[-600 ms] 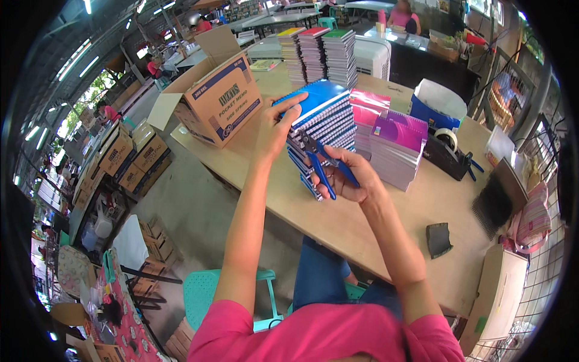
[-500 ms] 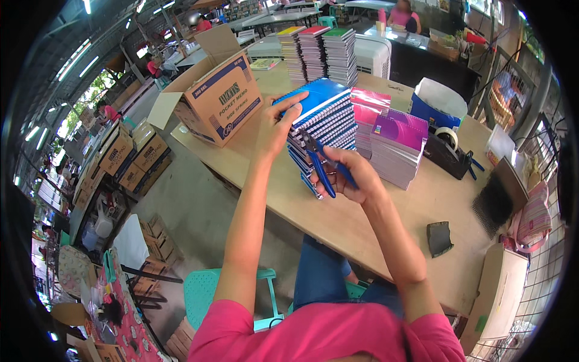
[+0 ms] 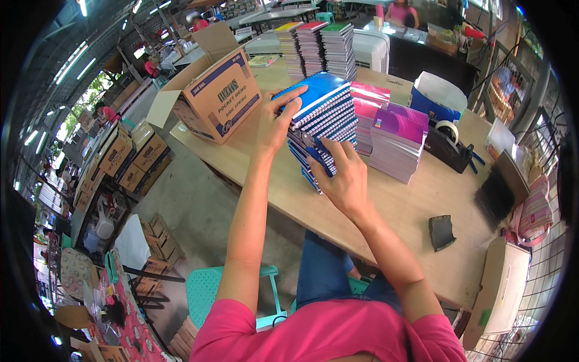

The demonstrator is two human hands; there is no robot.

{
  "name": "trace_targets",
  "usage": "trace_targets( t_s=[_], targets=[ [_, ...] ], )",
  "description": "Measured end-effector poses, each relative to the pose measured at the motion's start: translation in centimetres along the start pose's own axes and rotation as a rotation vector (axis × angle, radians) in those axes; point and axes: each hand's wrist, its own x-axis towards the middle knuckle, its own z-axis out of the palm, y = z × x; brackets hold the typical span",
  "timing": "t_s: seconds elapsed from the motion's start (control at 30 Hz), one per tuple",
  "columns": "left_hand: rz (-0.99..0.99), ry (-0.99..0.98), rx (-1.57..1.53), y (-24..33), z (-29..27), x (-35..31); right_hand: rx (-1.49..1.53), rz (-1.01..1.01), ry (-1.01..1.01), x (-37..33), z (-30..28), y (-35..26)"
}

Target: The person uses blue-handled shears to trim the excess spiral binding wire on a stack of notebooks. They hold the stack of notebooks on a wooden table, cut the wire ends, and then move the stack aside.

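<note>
A tall stack of blue spiral notebooks (image 3: 329, 117) stands on the table in front of me, coil bindings facing my side. My left hand (image 3: 278, 125) grips its left edge, fingers laid over the top blue cover and thumb along the near side. In my right hand (image 3: 345, 178) is a pair of blue-handled pliers (image 3: 310, 142), fingers closed around the handles. The pliers' jaws are against the coils at the left part of the stack's near face; their exact bite is too small to make out. Lower notebooks in the stack sit slightly askew.
Right of the stack are pink notebooks (image 3: 369, 96) and purple notebooks (image 3: 397, 145). Behind it rise three notebook piles (image 3: 310, 51). An open carton (image 3: 220, 99) stands left. Further right are a blue-and-white container (image 3: 439, 99), a tape dispenser (image 3: 447, 146) and a dark block (image 3: 441, 233).
My right hand has turned over, its back now showing, and moved up and closer to the stack with the pliers. The pliers' handles have swung mostly beneath my fingers. My left hand keeps its hold.
</note>
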Motion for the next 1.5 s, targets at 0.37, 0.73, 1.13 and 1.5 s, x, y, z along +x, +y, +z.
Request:
trace_targets(
  t_s=[0.37, 0.73, 1.13, 1.5],
  targets=[
    [0.032, 0.008, 0.036, -0.4, -0.6, -0.1, -0.010, -0.036, 0.010, -0.8, -1.2, 0.1],
    [0.033, 0.010, 0.005, 0.0, -0.2, -0.1, -0.140, -0.185, 0.097, -0.7, 0.1, 0.9],
    [0.043, -0.011, 0.023, 0.0, -0.5, -0.2, 0.954, 0.874, -0.602, 3.0, -3.3, 0.7],
    [0.005, -0.014, -0.024, 0.2, -0.3, -0.2, -0.127, -0.165, 0.045, -1.4, -0.9, 1.4]
  ],
)
